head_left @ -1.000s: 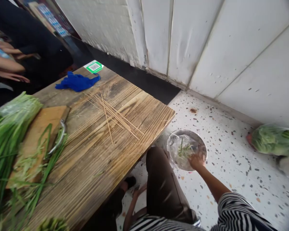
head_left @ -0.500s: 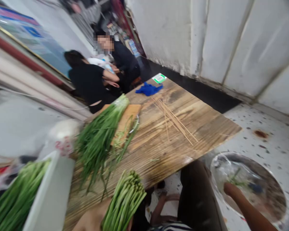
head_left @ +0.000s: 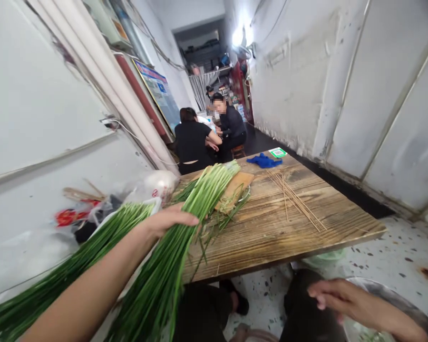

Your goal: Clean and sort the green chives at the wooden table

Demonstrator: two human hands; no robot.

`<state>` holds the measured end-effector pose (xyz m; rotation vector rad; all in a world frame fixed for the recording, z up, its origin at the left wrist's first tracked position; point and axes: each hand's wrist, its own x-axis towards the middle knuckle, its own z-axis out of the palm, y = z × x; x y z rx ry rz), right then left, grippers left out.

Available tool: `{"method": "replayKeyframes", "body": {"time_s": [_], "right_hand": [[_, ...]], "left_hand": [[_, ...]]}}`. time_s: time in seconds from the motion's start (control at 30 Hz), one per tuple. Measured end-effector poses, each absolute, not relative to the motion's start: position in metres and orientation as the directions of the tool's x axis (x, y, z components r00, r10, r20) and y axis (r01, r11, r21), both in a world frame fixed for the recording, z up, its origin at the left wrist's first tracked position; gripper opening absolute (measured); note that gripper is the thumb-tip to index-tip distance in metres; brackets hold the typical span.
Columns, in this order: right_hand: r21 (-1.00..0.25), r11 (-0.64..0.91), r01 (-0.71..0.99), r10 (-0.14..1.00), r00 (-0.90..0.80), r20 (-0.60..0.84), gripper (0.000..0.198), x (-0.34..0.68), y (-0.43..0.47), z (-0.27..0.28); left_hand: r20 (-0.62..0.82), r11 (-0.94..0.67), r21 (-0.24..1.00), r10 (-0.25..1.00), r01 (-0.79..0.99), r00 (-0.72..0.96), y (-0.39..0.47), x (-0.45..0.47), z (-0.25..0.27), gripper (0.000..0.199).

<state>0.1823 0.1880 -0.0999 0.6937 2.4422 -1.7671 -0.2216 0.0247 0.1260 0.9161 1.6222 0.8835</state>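
My left hand [head_left: 176,217] is closed around a large bunch of chives [head_left: 157,270]. Its pale stem ends point away over the table, and the long green leaves hang down toward me past the front edge. More green leaves show behind the bunch, beside a wooden cutting board [head_left: 240,183] strewn with trimmed bits. My right hand [head_left: 337,297] hovers over a lined bin [head_left: 374,289] at the lower right. Its fingers are loosely extended and I see nothing in them.
More chives [head_left: 103,242] lie in a white box [head_left: 157,204] at left. Several thin sticks [head_left: 299,202], a blue cloth [head_left: 264,160] and a green-edged card [head_left: 277,152] lie on the wooden table [head_left: 264,237]. Two people in black sit beyond; another figure is farther back.
My left hand has carried its bunch of chives forward and up over the table, near the board. The right hand has come up out of the bin. My view has tilted up.
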Motion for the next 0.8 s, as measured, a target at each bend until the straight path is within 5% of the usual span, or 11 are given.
{"method": "replayKeyframes", "body": {"time_s": [0.1, 0.2, 0.33, 0.53, 0.67, 0.8], "right_hand": [[-0.944, 0.234, 0.235, 0.146, -0.968, -0.205, 0.042, 0.127, 0.186, -0.023], [-0.975, 0.19, 0.117, 0.053, -0.993, -0.109, 0.042, 0.074, 0.19, 0.019], [-0.989, 0.107, 0.1, 0.25, -0.966, -0.07, 0.031, 0.0, 0.213, 0.021], [-0.972, -0.142, 0.188, 0.744, -0.627, -0.23, 0.018, -0.101, 0.267, 0.002], [-0.953, -0.259, 0.158, 0.801, -0.516, -0.303, 0.016, -0.139, 0.284, -0.01], [-0.923, -0.372, 0.101, 0.773, -0.516, -0.368, 0.008, -0.149, 0.287, -0.023]], "left_hand": [[-0.302, 0.493, 0.706, 0.859, 0.508, -0.413, 0.079, -0.231, 0.138, 0.042], [-0.056, 0.521, 0.217, 0.851, 0.826, -0.522, 0.131, -0.236, 0.125, 0.037], [0.139, 0.526, -0.092, 0.848, 0.846, -0.512, 0.173, -0.239, 0.087, 0.034], [0.193, 0.51, -0.145, 0.855, 0.848, -0.481, 0.204, -0.241, 0.04, 0.033], [0.261, 0.514, -0.113, 0.841, 0.85, -0.474, 0.209, -0.239, 0.023, 0.054], [0.224, 0.463, -0.071, 0.87, 0.883, -0.439, 0.202, -0.235, 0.017, 0.053]]}}
